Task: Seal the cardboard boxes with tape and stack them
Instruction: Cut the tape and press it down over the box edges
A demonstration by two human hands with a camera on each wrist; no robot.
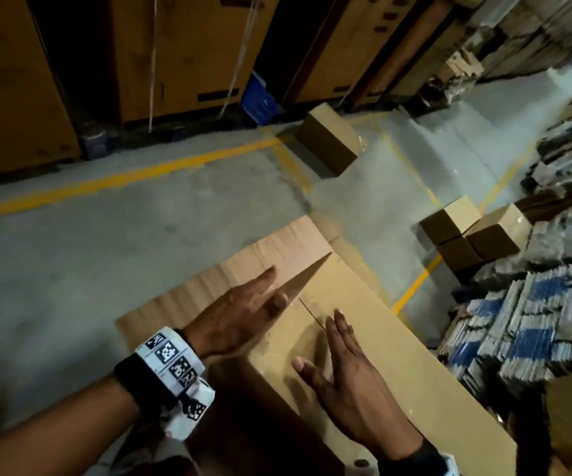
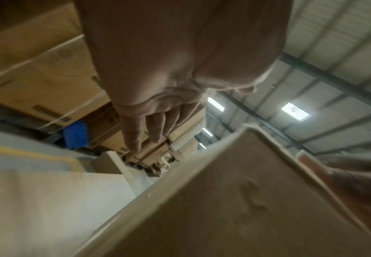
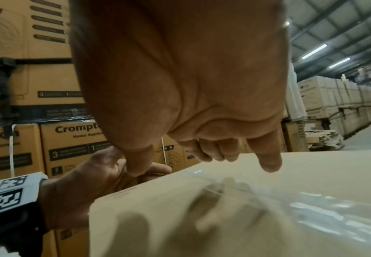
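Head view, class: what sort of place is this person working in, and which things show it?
Most likely a warehouse: tall printed cartons stacked along the concrete floor, yellow floor lines, and sealed cardboard boxes set down nearby.

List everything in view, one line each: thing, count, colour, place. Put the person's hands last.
near box: one, tan, under both hands
flat cardboard sheet: one, tan, on the floor beneath the near box
small boxes: three, brown; one alone on the floor ahead, two side by side at right
large cartons: several, yellow-brown, along the far side
blue crate: one, between cartons
floor lines: yellow, on grey floor
left hand: flat against the near box's left side
right hand: flat on its top
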